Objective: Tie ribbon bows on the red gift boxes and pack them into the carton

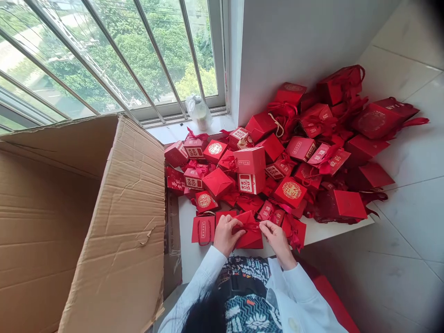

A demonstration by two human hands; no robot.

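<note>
Close in front of my body, a red gift box [252, 241] lies on the white table with a red ribbon [250, 226] across its top. At its left side my left hand [226, 235] is closed, thumb and fingers pinching the ribbon. My right hand [277, 237] pinches the ribbon's other end at the box's right side. The fingertips cover part of the ribbon, so the shape of any knot cannot be made out. Left of my left hand sits a small red bag [204, 231] with a cord handle. Another ribboned red box [294, 231] lies right of my right hand.
Many red boxes, several with gold or white printing, form a pile [248, 162] across the white table [189, 259]. A large open cardboard box [128, 222] stands at the left. Behind are a barred window and a plastic bag [198, 112] on the sill.
</note>
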